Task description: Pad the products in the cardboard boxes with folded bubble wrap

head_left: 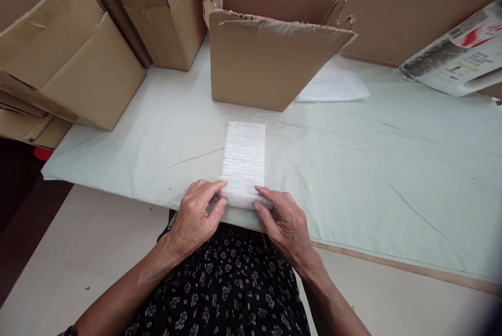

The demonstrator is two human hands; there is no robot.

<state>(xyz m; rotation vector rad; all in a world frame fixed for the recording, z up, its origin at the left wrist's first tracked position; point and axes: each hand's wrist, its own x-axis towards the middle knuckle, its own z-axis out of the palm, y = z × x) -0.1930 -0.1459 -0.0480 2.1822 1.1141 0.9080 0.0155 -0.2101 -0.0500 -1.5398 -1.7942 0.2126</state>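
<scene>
A narrow strip of clear bubble wrap lies on the pale green cloth near the table's front edge. Its near end is folded or rolled over into a thicker part. My left hand grips the left end of that fold between thumb and fingers. On the right end, my right hand pinches the fold in the same way. Whether something is wrapped inside the fold cannot be seen.
An open cardboard box stands just beyond the bubble wrap. More open boxes crowd the left side. Behind the middle box lies a white plastic sheet. A clear plastic jug with a printed label lies at the back right.
</scene>
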